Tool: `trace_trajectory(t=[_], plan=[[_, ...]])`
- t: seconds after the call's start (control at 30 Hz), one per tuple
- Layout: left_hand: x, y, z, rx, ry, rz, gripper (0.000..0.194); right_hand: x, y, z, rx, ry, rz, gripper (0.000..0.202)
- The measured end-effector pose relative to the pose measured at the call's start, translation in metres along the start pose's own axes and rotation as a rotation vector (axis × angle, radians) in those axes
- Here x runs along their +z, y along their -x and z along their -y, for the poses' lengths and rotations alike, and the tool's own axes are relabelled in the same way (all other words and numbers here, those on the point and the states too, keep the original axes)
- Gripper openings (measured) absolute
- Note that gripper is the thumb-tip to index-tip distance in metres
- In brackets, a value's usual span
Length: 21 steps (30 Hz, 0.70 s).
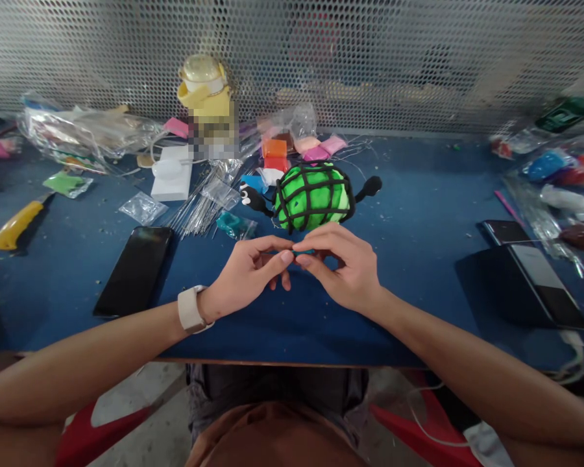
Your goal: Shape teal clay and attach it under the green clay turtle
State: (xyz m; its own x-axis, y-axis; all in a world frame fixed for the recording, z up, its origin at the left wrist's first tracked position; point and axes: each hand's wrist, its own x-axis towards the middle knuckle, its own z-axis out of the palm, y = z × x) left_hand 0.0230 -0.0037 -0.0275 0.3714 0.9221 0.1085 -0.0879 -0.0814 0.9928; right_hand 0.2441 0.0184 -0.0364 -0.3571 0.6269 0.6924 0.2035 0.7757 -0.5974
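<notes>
Between my fingertips is a small piece of teal modelling clay [304, 251], mostly hidden by the fingers. My left hand [248, 269], with a pale band at the wrist, pinches it from the left. My right hand [348, 266] pinches it from the other side, thumb below and fingers above. Just beyond my hands sits a green turtle figure [314, 194] with a black grid over its shell, a black head with white eyes at left and a black paddle-shaped part at right. An opened packet of teal clay [234, 224] lies to the left of the turtle.
A black phone [135, 271] lies left, beside a bundle of thin wires [202, 211] and a yellow-handled cutter [17, 227]. Coloured clay packets [275, 155] and a yellow bottle [207, 97] stand near the perforated metal screen [370, 58]. Another phone [535, 272] is at right.
</notes>
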Motion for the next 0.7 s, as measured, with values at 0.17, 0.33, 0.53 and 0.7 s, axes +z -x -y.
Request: trace_trajectory(t=[0.17, 0.33, 0.53, 0.7], plan=[[-0.0005, 0.0011, 0.0002, -0.01, -0.009, 0.015, 0.05, -0.0004, 0.0011, 0.0001, -0.013, 0.025, 0.01, 0.01], [-0.0015, 0.0019, 0.0044, -0.042, 0.037, -0.026, 0.045, 0.0002, 0.0003, -0.0007, 0.029, 0.002, -0.001, 0.014], [-0.0004, 0.0017, 0.0027, -0.053, 0.061, -0.005, 0.049, -0.0004, 0.0009, 0.0005, -0.001, -0.025, -0.011, 0.013], [-0.0009, 0.0021, 0.0032, -0.035, 0.05, 0.03, 0.048, -0.0018, 0.0005, 0.0015, -0.015, -0.006, 0.011, 0.017]])
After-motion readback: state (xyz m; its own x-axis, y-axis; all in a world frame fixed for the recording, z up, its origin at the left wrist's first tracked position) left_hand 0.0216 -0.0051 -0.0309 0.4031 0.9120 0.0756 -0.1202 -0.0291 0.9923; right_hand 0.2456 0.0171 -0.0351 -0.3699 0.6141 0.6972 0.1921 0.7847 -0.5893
